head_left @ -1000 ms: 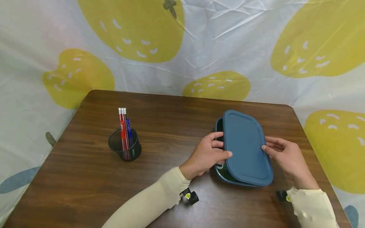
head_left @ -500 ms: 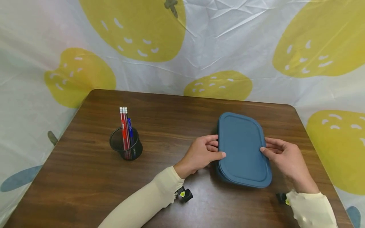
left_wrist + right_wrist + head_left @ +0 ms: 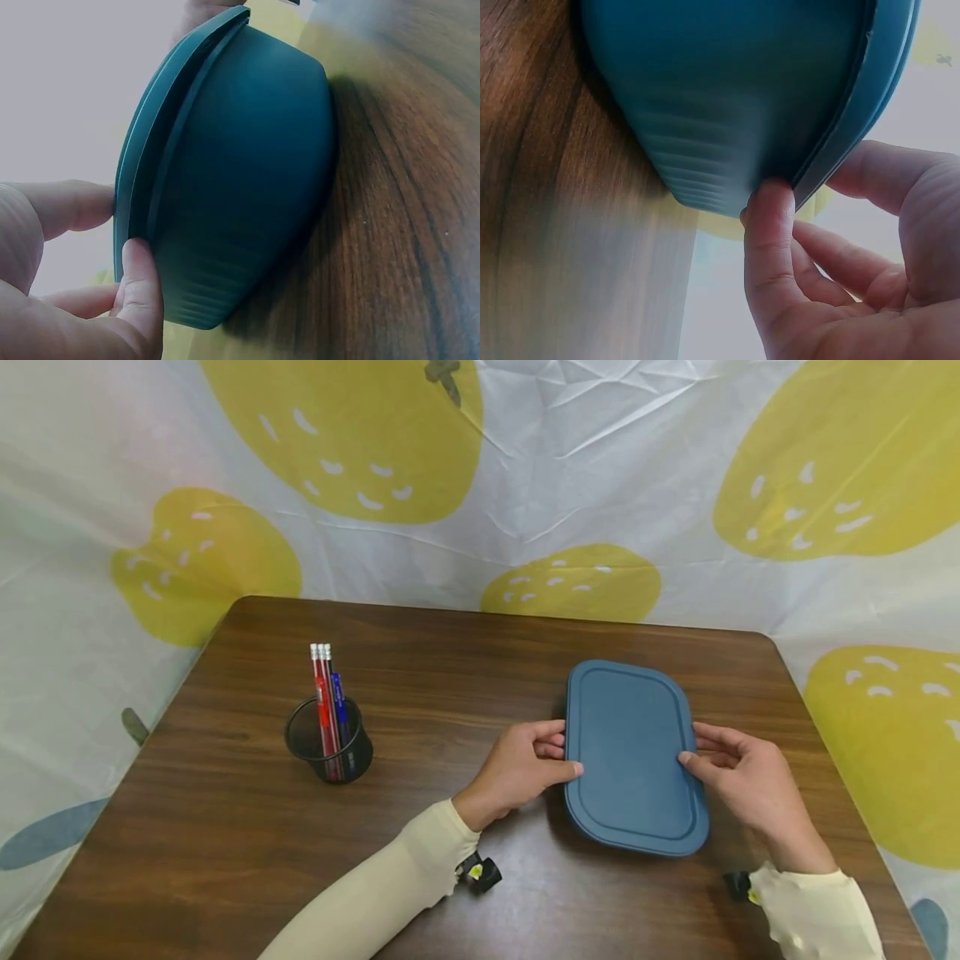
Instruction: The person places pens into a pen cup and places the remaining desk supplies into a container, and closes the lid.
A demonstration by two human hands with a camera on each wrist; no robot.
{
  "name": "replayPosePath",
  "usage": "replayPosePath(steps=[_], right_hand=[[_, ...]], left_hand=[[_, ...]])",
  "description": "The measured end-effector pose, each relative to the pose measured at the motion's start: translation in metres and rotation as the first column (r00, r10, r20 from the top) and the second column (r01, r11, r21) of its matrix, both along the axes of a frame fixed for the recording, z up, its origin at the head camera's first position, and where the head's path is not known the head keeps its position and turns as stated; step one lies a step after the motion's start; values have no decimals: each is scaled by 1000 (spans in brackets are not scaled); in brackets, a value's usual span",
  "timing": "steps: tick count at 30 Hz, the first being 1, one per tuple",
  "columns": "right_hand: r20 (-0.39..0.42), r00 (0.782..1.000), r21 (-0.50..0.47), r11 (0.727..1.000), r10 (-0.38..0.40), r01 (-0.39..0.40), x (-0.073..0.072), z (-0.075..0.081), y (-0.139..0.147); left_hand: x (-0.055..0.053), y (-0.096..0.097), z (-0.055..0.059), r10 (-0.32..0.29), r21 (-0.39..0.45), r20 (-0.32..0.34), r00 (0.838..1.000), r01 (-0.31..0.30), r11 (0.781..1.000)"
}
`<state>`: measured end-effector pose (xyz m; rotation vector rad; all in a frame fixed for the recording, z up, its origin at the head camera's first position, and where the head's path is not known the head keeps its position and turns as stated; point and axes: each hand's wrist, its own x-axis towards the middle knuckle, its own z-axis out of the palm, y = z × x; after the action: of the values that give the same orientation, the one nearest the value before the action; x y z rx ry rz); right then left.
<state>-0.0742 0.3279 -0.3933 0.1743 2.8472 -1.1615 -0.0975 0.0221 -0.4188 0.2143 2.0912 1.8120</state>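
A blue rectangular lid (image 3: 633,752) with rounded corners lies over a blue food container (image 3: 247,150) on the table. My left hand (image 3: 517,770) pinches the lid's left edge, thumb on top and fingers under the rim. On the opposite side my right hand (image 3: 753,789) pinches the lid's right edge in the same way. In the left wrist view a dark gap runs between the lid's rim and the container's lip. The right wrist view shows a fingertip (image 3: 771,202) right beneath the rim, against the ribbed container wall. The container's inside is hidden.
A black mesh pen cup (image 3: 330,743) holding several red pencils (image 3: 324,718) and a blue pen (image 3: 341,706) stands on the left of the brown wooden table (image 3: 450,677). A white curtain (image 3: 525,485) with yellow fruit prints hangs behind the table.
The lid has come down from a tilt, left side raised, to lie over the container and hide its inside. Both hands have shifted slightly left with it.
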Motion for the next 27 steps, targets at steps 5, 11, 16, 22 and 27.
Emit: replayPosePath(steps=[5, 11, 16, 22, 27], right_hand=[[-5, 1000, 14, 1000, 1, -1, 1, 0, -2], [-16, 1000, 24, 1000, 18, -18, -1, -1, -4], [-13, 1000, 18, 1000, 25, -25, -3, -1, -4], [-8, 1000, 29, 999, 15, -15, 0, -4, -4], [-22, 1000, 1, 1000, 14, -14, 1, -7, -5]], left_hand=[[1, -1, -3, 16, 4, 8, 1000, -16, 1000], [0, -2, -7, 25, 23, 24, 999, -25, 999], [-2, -2, -10, 22, 30, 33, 999, -23, 999], [1, -3, -14, -3, 16, 42, 999, 2, 1000], [5, -6, -13, -22, 9, 48, 999, 22, 1000]])
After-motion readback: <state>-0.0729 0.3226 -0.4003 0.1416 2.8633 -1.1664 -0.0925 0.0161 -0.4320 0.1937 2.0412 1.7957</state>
